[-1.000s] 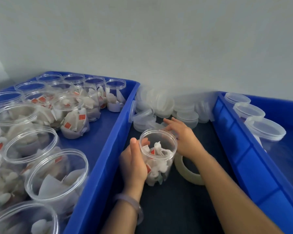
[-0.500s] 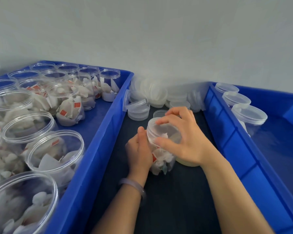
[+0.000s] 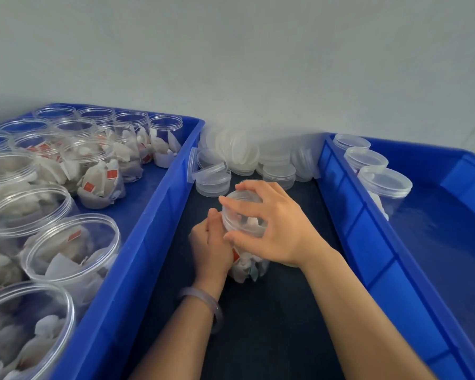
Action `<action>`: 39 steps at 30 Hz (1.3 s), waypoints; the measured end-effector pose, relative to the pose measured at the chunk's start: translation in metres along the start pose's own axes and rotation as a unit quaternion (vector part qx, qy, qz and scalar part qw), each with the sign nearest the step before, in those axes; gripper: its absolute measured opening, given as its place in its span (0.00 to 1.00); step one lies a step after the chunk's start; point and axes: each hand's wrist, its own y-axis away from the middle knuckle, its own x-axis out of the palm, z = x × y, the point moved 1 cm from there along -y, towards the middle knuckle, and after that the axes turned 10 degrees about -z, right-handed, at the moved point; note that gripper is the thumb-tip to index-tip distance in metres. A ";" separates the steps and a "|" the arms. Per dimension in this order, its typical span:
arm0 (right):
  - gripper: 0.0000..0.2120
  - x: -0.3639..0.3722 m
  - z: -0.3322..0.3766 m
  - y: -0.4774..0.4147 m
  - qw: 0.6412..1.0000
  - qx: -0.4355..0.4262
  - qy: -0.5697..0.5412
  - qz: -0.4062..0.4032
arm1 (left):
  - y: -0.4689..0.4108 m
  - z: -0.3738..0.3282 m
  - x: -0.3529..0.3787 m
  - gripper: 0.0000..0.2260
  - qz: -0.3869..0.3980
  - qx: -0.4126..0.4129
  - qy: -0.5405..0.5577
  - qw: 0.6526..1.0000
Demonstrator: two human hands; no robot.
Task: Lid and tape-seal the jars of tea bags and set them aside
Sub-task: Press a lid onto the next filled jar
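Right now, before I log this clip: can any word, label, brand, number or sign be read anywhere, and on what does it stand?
No text can be read.
Red square tea-bag tags in the open clear plastic jars: any print is too small and blurred.
Clear plastic jar held by the left hand, its clear lid gripped by the right hand: a red tag shows, unreadable.
Blue plastic bins and loose clear lids: no marking visible.

Packing workstation: blue plastic bins (image 3: 159,204) full of identical tea-bag jars (image 3: 74,248), loose lids (image 3: 239,153).
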 end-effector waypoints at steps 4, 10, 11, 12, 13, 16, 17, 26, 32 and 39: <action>0.25 -0.004 -0.002 0.000 0.999 0.018 -0.020 0.018 | -0.001 -0.002 0.002 0.22 0.018 -0.011 0.004 1.000; 0.21 0.000 -0.002 -0.003 0.998 0.054 -0.036 0.020 | 0.001 -0.002 0.004 0.21 0.006 -0.028 0.005 1.000; 0.21 0.003 -0.002 -0.004 0.997 0.063 -0.031 0.011 | 0.001 -0.002 0.004 0.21 0.003 -0.025 0.000 1.000; 0.21 0.005 -0.001 -0.004 0.997 0.072 -0.028 0.002 | 0.001 -0.001 0.004 0.21 0.000 -0.011 -0.005 1.000; 0.22 0.007 0.000 -0.003 0.996 0.080 -0.025 -0.007 | 0.001 -0.001 0.004 0.22 -0.001 0.011 -0.020 1.000; 0.24 0.012 0.002 0.000 0.995 0.097 0.001 -0.034 | 0.000 -0.002 0.005 0.22 0.000 0.041 -0.056 0.998; 0.25 0.013 0.003 0.001 0.994 0.102 0.013 -0.042 | 0.000 -0.003 0.005 0.23 0.007 0.022 -0.050 0.998; 0.29 -0.011 -0.005 -0.001 0.984 0.125 -0.069 0.106 | 0.003 0.002 -0.033 0.36 0.266 0.148 0.013 0.952; 0.28 -0.008 -0.007 0.002 0.981 0.134 -0.113 0.079 | -0.002 0.013 -0.035 0.05 0.173 0.004 -0.111 0.979; 0.29 -0.006 -0.008 0.003 0.985 0.125 -0.097 0.062 | -0.001 0.006 -0.034 0.19 0.107 0.105 -0.130 0.980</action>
